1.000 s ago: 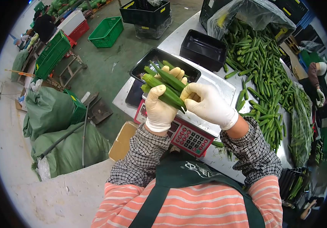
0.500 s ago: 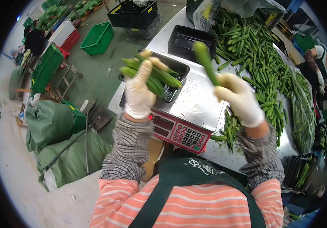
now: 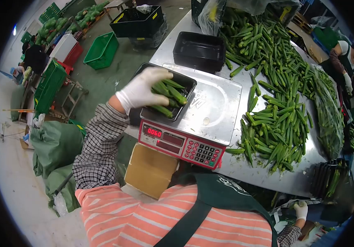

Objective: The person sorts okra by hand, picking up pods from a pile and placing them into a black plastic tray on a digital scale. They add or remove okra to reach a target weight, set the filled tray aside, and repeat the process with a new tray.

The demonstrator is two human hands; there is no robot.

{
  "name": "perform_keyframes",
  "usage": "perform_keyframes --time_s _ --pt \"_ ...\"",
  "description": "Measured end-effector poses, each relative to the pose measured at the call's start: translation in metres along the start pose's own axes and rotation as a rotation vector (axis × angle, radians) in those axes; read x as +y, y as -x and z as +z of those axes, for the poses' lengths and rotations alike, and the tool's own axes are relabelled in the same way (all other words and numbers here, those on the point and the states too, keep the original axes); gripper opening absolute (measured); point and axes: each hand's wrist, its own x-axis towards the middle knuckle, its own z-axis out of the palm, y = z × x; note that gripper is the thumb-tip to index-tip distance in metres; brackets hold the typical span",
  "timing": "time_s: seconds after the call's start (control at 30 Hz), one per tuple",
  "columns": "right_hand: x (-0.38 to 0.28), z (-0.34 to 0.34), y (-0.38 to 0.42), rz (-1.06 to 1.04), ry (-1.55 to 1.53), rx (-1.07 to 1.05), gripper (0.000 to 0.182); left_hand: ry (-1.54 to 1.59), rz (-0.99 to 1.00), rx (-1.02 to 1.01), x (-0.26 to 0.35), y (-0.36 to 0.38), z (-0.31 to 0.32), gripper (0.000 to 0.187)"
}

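Observation:
My gloved left hand (image 3: 146, 88) curves over several okra pods (image 3: 172, 91) in a black plastic tray (image 3: 191, 88), its thumb and fingers around them. The tray rests on the metal plate of a weighing scale (image 3: 214, 109) whose red display (image 3: 154, 132) reads 0.060. Far to the lower right, beside my body, my gloved right hand (image 3: 301, 210) is closed around a green piece that looks like an okra pod (image 3: 298, 203). Part of that piece is hidden by the fingers.
A large okra heap (image 3: 273, 119) covers the table's right side. A stack of empty black trays (image 3: 199, 49) stands behind the scale. An open cardboard box (image 3: 150, 171) is below it. Green crates (image 3: 101, 50) and sacks (image 3: 57, 144) stand left; another person (image 3: 348, 61) is at right.
My left hand has lowered the okra bunch into the tray. My right hand has swung from above the scale down to the lower right with its pod. The view has shifted.

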Motion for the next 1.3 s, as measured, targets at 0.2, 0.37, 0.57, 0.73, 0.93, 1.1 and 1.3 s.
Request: perform_keyframes --time_s 0.2,0.37,0.57,0.73,0.93,1.1,1.3 --pt "-0.056 0.025 -0.051 -0.070 -0.053 0.031 0.030 -0.242 0.255 -0.156 0.020 -0.025 0.035 0.027" --pt "-0.173 0.026 -0.043 -0.268 -0.179 0.023 0.026 0.160 -0.199 0.220 0.043 -0.027 0.015 0.020" --pt "-0.302 0.069 -0.025 -0.540 -0.278 0.011 0.027 -0.014 -0.447 0.357 -0.042 0.009 0.023 0.044" --pt "-0.375 0.136 -0.036 -0.709 0.082 0.058 0.024 0.110 -0.182 0.524 0.058 -0.018 0.032 0.035" --pt "-0.382 0.147 -0.062 -0.580 -0.311 0.074 0.017 0.096 0.299 0.159 0.160 -0.026 0.124 0.032" --pt "-0.344 0.087 -0.082 -0.588 -0.322 0.136 0.016 0.064 0.301 -0.099 0.195 -0.030 0.223 0.019" --pt "-0.317 0.090 -0.073 -0.542 -0.124 0.050 0.026 -0.002 0.175 -0.152 0.199 -0.061 0.272 0.020"
